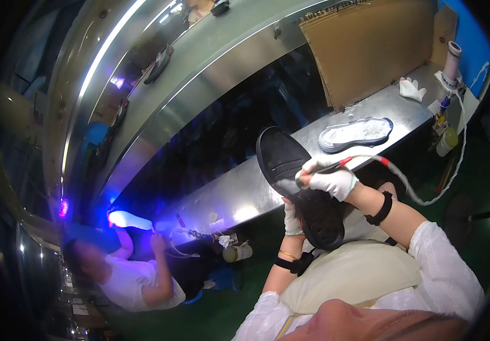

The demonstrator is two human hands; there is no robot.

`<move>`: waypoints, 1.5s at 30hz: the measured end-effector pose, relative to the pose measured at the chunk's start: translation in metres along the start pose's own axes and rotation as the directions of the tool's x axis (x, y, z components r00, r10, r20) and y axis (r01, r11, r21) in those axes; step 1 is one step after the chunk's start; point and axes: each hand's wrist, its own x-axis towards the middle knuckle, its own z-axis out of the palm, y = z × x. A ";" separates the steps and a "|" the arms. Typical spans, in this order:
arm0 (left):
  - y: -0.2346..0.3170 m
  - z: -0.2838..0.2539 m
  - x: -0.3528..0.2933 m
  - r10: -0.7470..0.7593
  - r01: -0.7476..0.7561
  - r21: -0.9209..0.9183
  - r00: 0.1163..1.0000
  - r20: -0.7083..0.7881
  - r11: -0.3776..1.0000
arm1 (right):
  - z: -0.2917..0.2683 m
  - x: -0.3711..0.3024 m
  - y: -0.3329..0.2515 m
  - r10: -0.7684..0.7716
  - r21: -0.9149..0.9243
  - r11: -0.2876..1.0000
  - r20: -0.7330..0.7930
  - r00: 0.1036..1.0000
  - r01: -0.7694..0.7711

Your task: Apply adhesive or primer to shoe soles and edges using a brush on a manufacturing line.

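Note:
A black shoe sole [282, 154] is tilted above my lap, its inner side facing me. My left hand [293, 219], in a white glove with bare fingertips, grips its left edge; most of those fingers are hidden behind the sole. In my gloved right hand [331, 181] is a brush [288, 185], its pale tip against the inner face of the sole near the middle. A grey hose [401, 181] with red bands runs from the brush's handle off to the right. Another sole [356, 134], white inside with a dark rim, lies on the metal bench beyond.
A cardboard sheet [370, 54] stands at the bench's back. A white glove [411, 90], a pink cone of thread [452, 59] and a yellowish jar [446, 141] are at the right. A co-worker [137, 273] sits at the left under blue light. A conveyor [211, 51] runs behind.

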 end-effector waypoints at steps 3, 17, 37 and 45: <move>0.000 0.001 -0.002 0.010 -0.015 0.076 0.998 0.065 0.997 | -0.004 0.006 -0.002 -0.031 0.054 0.998 -0.147 0.989 0.040; 0.023 -0.001 0.019 0.292 -0.292 -0.007 0.953 0.083 0.956 | -0.013 -0.034 0.009 -0.042 -0.270 0.962 0.035 0.999 0.050; 0.052 -0.012 0.054 0.511 -0.328 -0.510 0.815 0.273 0.795 | 0.001 -0.046 0.001 -0.078 -0.173 0.982 0.005 0.997 0.078; 0.061 -0.013 0.059 0.494 -0.340 -0.446 0.819 0.293 0.828 | -0.002 -0.042 0.003 0.280 0.256 0.926 0.026 0.960 -0.277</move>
